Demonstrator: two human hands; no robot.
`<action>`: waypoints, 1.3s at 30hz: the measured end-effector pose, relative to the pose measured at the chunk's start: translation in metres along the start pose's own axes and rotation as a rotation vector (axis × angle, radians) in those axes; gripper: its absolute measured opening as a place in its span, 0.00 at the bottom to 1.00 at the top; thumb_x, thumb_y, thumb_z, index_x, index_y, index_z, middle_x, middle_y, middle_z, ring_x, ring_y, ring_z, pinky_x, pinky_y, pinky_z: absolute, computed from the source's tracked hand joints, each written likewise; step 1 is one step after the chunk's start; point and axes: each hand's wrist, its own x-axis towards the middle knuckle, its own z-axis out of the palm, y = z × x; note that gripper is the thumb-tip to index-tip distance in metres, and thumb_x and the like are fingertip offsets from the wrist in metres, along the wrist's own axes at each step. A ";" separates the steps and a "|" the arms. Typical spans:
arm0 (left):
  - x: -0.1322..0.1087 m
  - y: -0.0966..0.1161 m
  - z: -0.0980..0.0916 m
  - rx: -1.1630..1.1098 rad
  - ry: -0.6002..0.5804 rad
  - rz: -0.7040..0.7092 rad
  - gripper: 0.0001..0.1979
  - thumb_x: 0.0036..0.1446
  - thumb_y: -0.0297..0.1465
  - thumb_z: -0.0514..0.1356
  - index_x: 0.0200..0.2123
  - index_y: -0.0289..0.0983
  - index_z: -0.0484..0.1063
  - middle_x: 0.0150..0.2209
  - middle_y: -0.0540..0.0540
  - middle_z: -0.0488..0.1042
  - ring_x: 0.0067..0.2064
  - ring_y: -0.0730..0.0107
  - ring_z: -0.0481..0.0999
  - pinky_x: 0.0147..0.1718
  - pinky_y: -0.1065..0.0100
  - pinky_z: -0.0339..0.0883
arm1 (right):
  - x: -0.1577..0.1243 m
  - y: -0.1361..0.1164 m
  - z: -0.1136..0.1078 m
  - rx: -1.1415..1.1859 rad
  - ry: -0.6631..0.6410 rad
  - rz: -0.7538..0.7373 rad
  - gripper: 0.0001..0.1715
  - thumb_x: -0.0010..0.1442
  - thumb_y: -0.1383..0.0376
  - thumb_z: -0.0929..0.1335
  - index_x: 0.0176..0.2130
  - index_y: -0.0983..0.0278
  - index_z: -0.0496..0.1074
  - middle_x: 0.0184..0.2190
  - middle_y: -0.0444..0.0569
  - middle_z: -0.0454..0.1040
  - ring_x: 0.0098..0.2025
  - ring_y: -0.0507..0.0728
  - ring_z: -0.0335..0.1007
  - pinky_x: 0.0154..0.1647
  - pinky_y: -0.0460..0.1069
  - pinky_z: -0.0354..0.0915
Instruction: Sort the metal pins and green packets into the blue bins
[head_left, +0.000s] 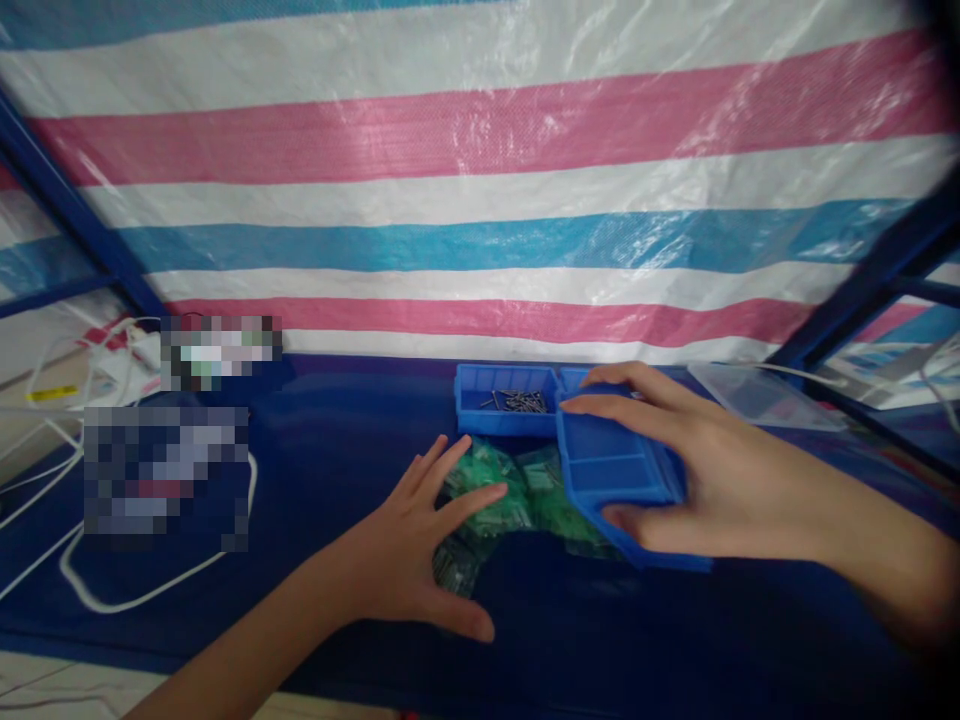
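My right hand [675, 470] grips a blue plastic bin [611, 455], thumb at its near side and fingers over the far edge. The bin is tilted, and what lies inside it, if anything, does not show. With fingers spread, my left hand [420, 540] hovers at or just over a clear bag of green pieces [495, 490]; whether it touches the bag I cannot tell. A second bag with green contents [551, 490] lies partly behind the held bin. Behind the bags stands another blue bin [506, 420] with dark metal screws or nails [521, 401] in it.
Striped plastic sheeting [480, 140] hangs behind the dark blue tabletop [360, 430]. White cables [150, 600] loop across the left side, near two blurred-out items. A translucent plastic sheet or bag [765, 395] lies at the back right. Blue metal posts [82, 200] flank the table.
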 end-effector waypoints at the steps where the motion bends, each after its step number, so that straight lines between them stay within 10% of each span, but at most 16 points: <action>1: -0.004 -0.003 0.000 0.024 -0.016 0.005 0.52 0.39 0.58 0.63 0.65 0.51 0.49 0.69 0.40 0.32 0.67 0.30 0.33 0.58 0.31 0.38 | -0.001 0.002 -0.003 -0.006 0.014 -0.001 0.42 0.43 0.58 0.74 0.57 0.54 0.65 0.56 0.53 0.62 0.53 0.67 0.66 0.51 0.60 0.67; 11: 0.014 0.018 0.012 0.058 0.209 -0.003 0.47 0.47 0.58 0.57 0.65 0.42 0.51 0.68 0.33 0.43 0.68 0.35 0.36 0.59 0.31 0.38 | 0.007 -0.002 -0.032 0.010 0.278 -0.043 0.34 0.49 0.51 0.70 0.55 0.51 0.65 0.51 0.51 0.65 0.52 0.67 0.65 0.48 0.58 0.68; 15: 0.028 0.051 -0.010 -0.150 0.407 0.139 0.40 0.53 0.50 0.60 0.63 0.38 0.53 0.63 0.37 0.59 0.66 0.50 0.52 0.62 0.49 0.51 | 0.015 -0.024 -0.033 0.039 0.398 -0.124 0.37 0.50 0.48 0.68 0.57 0.54 0.64 0.52 0.51 0.65 0.56 0.69 0.61 0.56 0.62 0.62; 21: 0.027 0.078 -0.028 -0.310 0.395 0.066 0.13 0.64 0.31 0.53 0.50 0.38 0.69 0.43 0.46 0.77 0.43 0.69 0.77 0.46 0.71 0.70 | 0.022 -0.041 -0.020 0.282 0.380 -0.105 0.50 0.51 0.38 0.65 0.65 0.51 0.49 0.62 0.47 0.56 0.63 0.68 0.54 0.62 0.61 0.58; 26: -0.006 0.038 -0.058 0.063 0.470 -0.120 0.13 0.63 0.32 0.53 0.50 0.40 0.68 0.43 0.47 0.77 0.42 0.65 0.77 0.43 0.68 0.71 | 0.009 -0.008 0.025 0.373 0.121 -0.066 0.52 0.55 0.40 0.63 0.68 0.53 0.40 0.68 0.50 0.46 0.66 0.68 0.49 0.61 0.63 0.58; 32: -0.028 -0.031 -0.076 0.528 0.185 -0.222 0.17 0.63 0.28 0.50 0.54 0.38 0.67 0.46 0.41 0.75 0.46 0.56 0.75 0.46 0.56 0.68 | -0.016 0.010 0.088 0.050 -0.246 -0.025 0.51 0.51 0.40 0.66 0.66 0.53 0.50 0.67 0.53 0.49 0.67 0.71 0.42 0.61 0.73 0.46; 39: -0.005 -0.079 -0.063 0.677 -0.060 -0.297 0.26 0.54 0.15 0.50 0.54 0.39 0.66 0.46 0.42 0.75 0.45 0.58 0.74 0.44 0.59 0.66 | -0.017 0.005 0.095 0.007 -0.299 -0.028 0.49 0.51 0.41 0.66 0.66 0.51 0.51 0.67 0.50 0.51 0.67 0.69 0.43 0.60 0.70 0.50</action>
